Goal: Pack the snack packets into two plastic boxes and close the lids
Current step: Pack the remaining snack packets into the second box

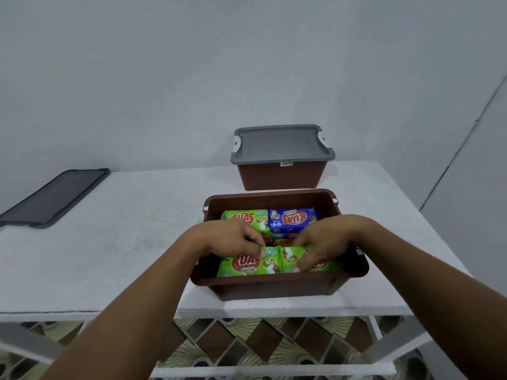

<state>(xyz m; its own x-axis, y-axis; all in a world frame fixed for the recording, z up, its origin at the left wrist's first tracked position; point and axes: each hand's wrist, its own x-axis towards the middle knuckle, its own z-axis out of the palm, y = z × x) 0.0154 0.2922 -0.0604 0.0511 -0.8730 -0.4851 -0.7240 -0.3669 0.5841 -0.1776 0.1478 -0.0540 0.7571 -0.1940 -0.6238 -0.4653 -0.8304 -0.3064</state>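
Note:
An open brown plastic box [277, 287] stands at the near edge of the white table [118, 242]. Several snack packets lie in it: a green one [247, 218] and a blue one [293, 219] at the back, two green ones in front. My left hand [227, 237] pinches the top edge of the front left green packet [247, 266]. My right hand [326, 242] grips the front right green packet [292, 260], fingers curled over its top. Behind stands a second brown box [282, 175] with a grey lid [279, 144] on it.
A loose grey lid [55, 197] lies flat at the table's far left edge. A pale wall rises right behind the table. Below the near table edge, a white frame and a patterned tiled floor [247, 344] show.

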